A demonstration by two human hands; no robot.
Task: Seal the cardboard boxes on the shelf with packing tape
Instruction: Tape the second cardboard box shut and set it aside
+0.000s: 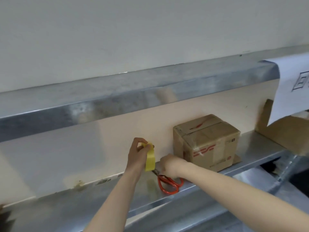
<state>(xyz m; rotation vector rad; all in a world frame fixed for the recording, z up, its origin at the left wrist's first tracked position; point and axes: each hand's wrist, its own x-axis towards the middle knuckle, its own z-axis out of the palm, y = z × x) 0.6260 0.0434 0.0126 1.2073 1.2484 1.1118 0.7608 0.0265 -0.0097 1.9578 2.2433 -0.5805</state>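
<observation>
my left grip (138,155) is curled round the tape (150,158), a yellow roll held upright above the shelf (83,203), fingers pinching its top. my right grip (168,164) is just beside it, knuckles up, fingers bent down over the blades of the scissors (170,183). whether it holds them or only rests there i cannot tell, since the fingertips are hidden. the scissors lie flat on the shelf, their red handles pointing toward me. just right of my right grip stands the box (207,141), closed, with clear tape across its top seam and down its front and red marks printed on it. its back is close to the pale panel (83,144) behind the shelf. a scrap of cardboard sticks out under its right side. further right is a second box (284,133), one flap up, partly hidden behind a white sheet (297,91) that hangs from the upper shelf (133,91). both my forearms are bare.
</observation>
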